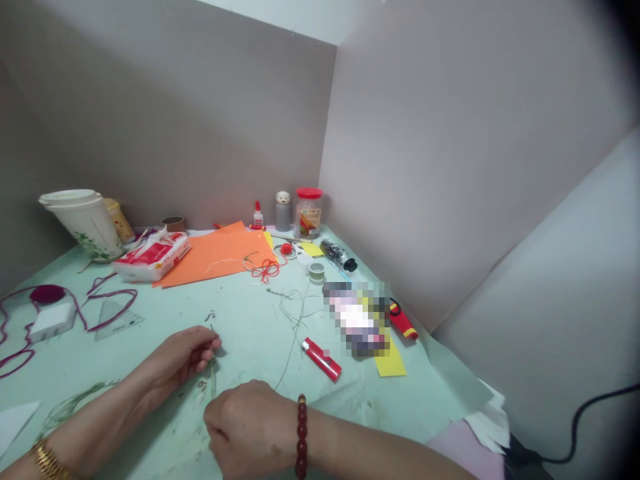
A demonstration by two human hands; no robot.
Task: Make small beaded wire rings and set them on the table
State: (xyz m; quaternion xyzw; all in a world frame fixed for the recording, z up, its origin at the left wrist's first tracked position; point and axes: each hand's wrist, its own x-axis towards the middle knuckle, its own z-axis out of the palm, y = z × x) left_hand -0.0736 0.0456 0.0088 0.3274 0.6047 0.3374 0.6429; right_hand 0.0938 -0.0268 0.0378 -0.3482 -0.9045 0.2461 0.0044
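1. Okay, working down from the table (175, 307) (pale green cover): two hands over its near part, left of the middle
2. Left hand (193, 353): thumb and fingertips together, looks clamped on a thin green strand (214, 381). Right hand (250, 427): curled in, fingertips hidden, so can't tell if it's gripping anything
3. That strand lies in the gap between the hands, nearer the table's near edge than its far one
4. Tips imo: rest both forearms on the table so nothing wobbles, pinch close to the bit you're working, pull evenly rather than yanking, and don't let the loose cords catch on it
5. Counts, big to small: one leafy white bin (85, 223) at the far left corner, one tissue pack (153, 257) along the far edge, one red-lidded jar (309, 213) at the far right corner, one red lighter (323, 360) in from the right edge, one green spool (317, 273) back towards the far right corner
6. Thinnest stuff: one loose green tangle (295, 317) mid-table, one green bundle (75, 407) towards the left edge; couldn't count single cords, sorry
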